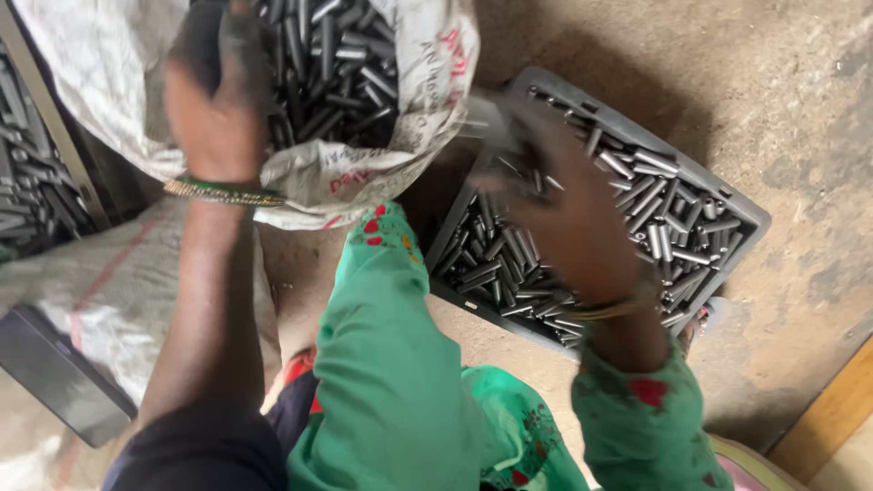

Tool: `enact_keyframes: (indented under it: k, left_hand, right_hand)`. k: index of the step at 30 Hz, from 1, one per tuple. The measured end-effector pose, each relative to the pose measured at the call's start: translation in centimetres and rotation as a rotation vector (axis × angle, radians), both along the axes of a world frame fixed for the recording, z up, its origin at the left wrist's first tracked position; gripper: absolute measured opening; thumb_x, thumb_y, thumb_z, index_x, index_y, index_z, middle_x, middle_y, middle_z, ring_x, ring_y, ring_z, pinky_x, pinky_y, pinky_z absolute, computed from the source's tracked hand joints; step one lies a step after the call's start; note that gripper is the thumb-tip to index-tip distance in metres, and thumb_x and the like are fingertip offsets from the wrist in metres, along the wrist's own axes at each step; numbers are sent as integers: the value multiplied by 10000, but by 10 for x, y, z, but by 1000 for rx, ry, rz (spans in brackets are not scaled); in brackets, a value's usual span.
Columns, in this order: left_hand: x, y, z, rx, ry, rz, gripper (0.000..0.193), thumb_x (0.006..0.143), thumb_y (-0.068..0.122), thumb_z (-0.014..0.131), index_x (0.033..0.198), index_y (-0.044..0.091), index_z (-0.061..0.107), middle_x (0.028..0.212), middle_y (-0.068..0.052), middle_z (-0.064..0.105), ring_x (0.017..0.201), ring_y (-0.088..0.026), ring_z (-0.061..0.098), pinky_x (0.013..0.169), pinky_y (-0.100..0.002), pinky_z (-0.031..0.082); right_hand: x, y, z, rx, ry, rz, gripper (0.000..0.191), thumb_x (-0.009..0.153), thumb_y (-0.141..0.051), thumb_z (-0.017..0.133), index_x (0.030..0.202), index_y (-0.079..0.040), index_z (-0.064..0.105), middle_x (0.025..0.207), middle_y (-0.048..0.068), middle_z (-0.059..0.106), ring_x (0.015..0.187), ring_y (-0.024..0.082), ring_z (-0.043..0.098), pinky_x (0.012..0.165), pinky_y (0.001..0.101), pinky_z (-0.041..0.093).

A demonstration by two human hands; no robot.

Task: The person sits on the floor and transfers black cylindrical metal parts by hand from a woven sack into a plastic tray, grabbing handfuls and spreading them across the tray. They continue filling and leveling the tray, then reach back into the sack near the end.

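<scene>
My left hand (218,100) reaches into a white woven sack (100,82) filled with several short dark metal rods (341,64); its fingers are buried among them, so what it grips is hidden. My right hand (564,200) is blurred with motion over a grey plastic crate (750,218) holding several similar metal rods (664,218); I cannot tell whether it holds any. Both wrists wear bangles.
My knee in green cloth (391,345) lies between sack and crate. More rods fill a container (27,173) at the far left. A dark flat object (55,377) rests on another white sack (118,300). A wooden plank (832,418) lies at the lower right on the dirt floor.
</scene>
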State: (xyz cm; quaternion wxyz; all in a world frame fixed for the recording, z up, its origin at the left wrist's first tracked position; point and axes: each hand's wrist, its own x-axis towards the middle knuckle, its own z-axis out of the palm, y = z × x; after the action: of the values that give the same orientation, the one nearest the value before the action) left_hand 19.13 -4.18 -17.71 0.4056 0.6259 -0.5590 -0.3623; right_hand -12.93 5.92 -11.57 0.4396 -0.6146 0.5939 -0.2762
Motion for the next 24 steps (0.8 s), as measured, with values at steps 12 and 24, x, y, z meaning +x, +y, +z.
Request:
enact_keyframes:
  k: [12, 24]
  left_hand:
    - [-174, 79, -86, 5, -384, -686, 794, 918, 497, 774, 1562, 130, 491, 1635, -233, 331, 1526, -430, 318, 1280, -584, 346]
    - [-268, 127, -112, 36, -981, -1463, 948, 884, 719, 573, 1602, 195, 245, 1643, -166, 177, 1450, -413, 271, 1119, -595, 321]
  right_hand:
    - [-107, 174, -114, 267, 679, -489, 1152, 729, -497, 869, 1594, 5, 297, 1565, 431, 217, 1410, 626, 237, 1107, 661, 287]
    - [-88, 232, -192, 180, 1137, -453, 982, 749, -836, 678, 1531, -269, 503, 1500, 202, 444, 1363, 508, 410, 1071, 745, 354]
